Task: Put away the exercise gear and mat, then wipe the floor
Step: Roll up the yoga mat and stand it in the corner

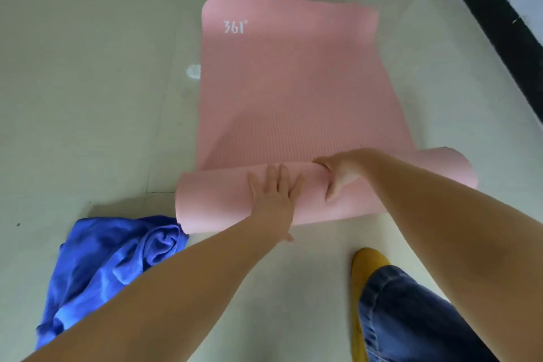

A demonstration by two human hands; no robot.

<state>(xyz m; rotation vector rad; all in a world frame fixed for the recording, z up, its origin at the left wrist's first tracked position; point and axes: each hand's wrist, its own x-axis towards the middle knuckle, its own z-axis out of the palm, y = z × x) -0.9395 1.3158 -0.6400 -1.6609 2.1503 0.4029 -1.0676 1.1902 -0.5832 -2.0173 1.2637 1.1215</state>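
Pale floor [88, 67]: pink mat [293, 82] half-rolled, left hand [273, 194] flat on roll, right hand [340, 175] fingers gripping it.

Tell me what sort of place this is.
Probably an indoor room at home, used for exercise. A pink mat, partly rolled, lies on a pale tiled floor; a black skirting strip runs along the wall, and a crumpled blue cloth lies beside the roll.

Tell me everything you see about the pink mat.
The pink mat looks like ribbed foam, with rounded far corners and a white "361°" print. It lies on the pale floor, its near end rolled into a thick roll. The left hand presses flat on the roll; the right hand grips it. The blue cloth touches its left end.
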